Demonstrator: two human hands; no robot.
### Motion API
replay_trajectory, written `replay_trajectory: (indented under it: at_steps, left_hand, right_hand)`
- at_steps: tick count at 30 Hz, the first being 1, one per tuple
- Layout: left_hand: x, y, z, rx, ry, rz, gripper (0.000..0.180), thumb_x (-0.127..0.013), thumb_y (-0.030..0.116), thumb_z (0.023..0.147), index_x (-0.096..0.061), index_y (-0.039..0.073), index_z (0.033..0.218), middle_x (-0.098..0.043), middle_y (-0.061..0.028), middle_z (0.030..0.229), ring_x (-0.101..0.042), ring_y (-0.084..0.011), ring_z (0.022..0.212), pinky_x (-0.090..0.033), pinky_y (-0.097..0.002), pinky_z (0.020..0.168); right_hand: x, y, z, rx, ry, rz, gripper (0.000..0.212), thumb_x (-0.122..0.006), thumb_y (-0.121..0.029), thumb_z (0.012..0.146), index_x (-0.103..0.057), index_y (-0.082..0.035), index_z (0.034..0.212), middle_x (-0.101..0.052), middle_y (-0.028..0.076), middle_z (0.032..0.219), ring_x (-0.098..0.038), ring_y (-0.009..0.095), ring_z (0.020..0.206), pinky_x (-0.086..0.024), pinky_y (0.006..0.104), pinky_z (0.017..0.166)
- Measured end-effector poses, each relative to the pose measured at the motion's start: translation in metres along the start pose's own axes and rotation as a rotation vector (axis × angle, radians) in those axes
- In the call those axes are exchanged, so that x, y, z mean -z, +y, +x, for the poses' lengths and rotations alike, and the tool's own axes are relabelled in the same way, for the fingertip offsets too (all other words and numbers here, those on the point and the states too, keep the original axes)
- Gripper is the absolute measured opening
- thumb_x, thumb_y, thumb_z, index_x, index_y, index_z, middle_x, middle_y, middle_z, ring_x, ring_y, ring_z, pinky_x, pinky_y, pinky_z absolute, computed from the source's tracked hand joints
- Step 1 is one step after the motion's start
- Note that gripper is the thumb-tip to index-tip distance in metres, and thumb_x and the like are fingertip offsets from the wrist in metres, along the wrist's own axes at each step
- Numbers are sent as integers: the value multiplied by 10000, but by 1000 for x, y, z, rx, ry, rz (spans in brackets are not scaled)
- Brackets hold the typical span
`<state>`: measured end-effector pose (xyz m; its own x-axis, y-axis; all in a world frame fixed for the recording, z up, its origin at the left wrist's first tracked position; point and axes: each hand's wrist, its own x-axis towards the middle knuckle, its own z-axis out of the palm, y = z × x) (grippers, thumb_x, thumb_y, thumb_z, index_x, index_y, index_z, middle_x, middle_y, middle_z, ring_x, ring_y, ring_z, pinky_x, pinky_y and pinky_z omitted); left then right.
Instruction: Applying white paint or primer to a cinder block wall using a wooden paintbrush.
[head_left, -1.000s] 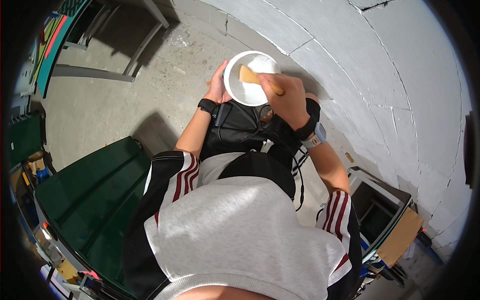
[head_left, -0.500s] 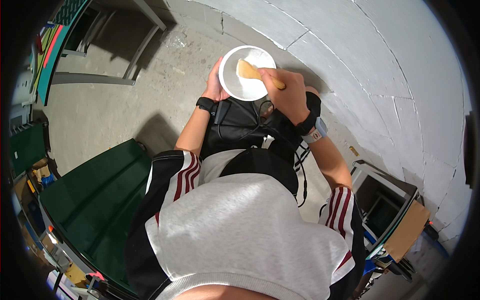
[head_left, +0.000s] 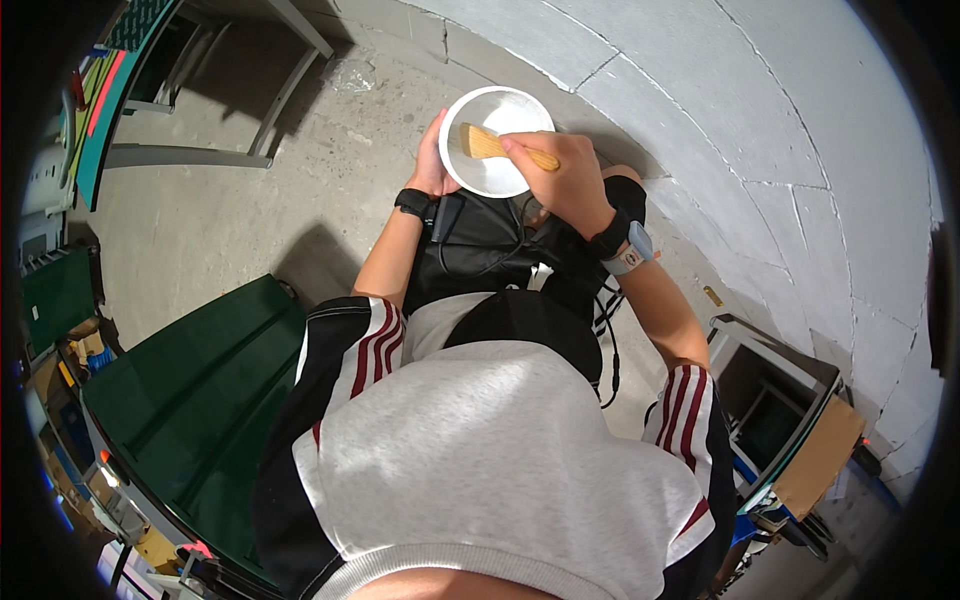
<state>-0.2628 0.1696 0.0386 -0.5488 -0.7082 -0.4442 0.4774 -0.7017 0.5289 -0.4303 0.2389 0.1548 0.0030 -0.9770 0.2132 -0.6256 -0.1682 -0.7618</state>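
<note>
A round white bucket (head_left: 512,108) stands above my lap, close to the wall, its open top facing up. My left hand (head_left: 433,163) is wrapped round the bucket's left side, with the thumb near the rim and the fingers partly hidden behind it. My right hand (head_left: 566,178) reaches over the bucket's right rim, closed on the handle of a flat wooden-handled brush (head_left: 484,143). The brush's broad end points left inside the bucket, near the inner left wall. Whitish material seems to coat the inside, though its depth cannot be made out.
A white-painted block wall (head_left: 720,110) rises just beyond and to the right. At the left are a dark green chair seat (head_left: 200,390) and a table with grey legs (head_left: 190,157). A grey-framed cart (head_left: 770,390) stands at the right. Crumpled clear plastic (head_left: 352,76) lies on the floor.
The brush's broad end has shifted left and slightly down inside the bucket, and the handle lies flatter. My right hand has moved slightly left; my left hand stays on the bucket.
</note>
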Motion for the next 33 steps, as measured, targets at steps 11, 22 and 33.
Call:
replay_trajectory:
  at_steps: [11, 22, 33]
  left_hand:
    - [8, -4, 7, -28, -63, -22, 678, -413, 552, 953, -445, 19, 1372, -532, -211, 1322, -564, -330, 1175, -484, -444, 980]
    - [10, -5, 11, -9, -149, -11, 756, -319, 610, 954, -338, 39, 1449, -429, -214, 1423, -504, -374, 1249, -486, -499, 985]
    - [13, -7, 17, 12, -206, -146, 780, -299, 637, 954, -282, 57, 1475, -381, -208, 1461, -461, -368, 1295, -431, -520, 1040]
  right_hand:
    - [23, -8, 2, 8, -189, -341, 147, -688, -259, 842, -760, -131, 849, -671, 122, 713, -645, 316, 645, -508, 350, 600]
    - [47, 6, -3, -174, 87, 101, 224, -640, -237, 896, -749, -42, 899, -721, 103, 767, -681, 205, 661, -516, 298, 614]
    - [83, 56, -30, -830, 128, 1258, 283, -522, -228, 960, -665, -7, 1065, -662, 52, 764, -316, 34, 425, -283, 204, 460]
